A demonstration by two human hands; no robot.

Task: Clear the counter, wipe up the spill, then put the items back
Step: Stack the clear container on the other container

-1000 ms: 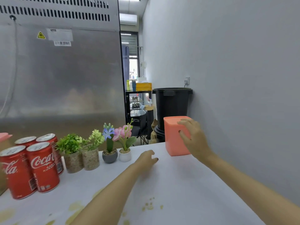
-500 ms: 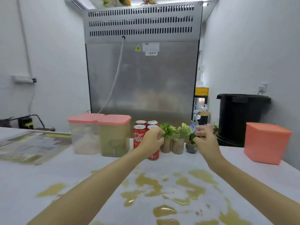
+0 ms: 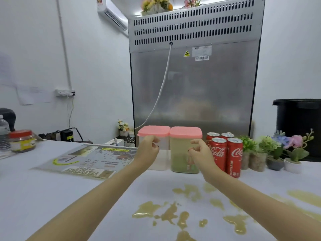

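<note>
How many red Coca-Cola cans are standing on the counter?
4, clustered right of the pink-lidded containers: front-left, front-right, back-left, back-right. Others could be hidden behind them.

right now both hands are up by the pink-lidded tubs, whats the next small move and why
Probably close each hand on a tub: left hand at the clear tub, right hand before the green tub. Neither grips yet, and the spill sits just in front.

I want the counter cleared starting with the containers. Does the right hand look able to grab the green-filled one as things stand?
Probably yes. The right hand hovers open directly in front of the green-filled container, with nothing between them. The Coca-Cola cans stand close on its right side, so finger room there looks tight.
</note>
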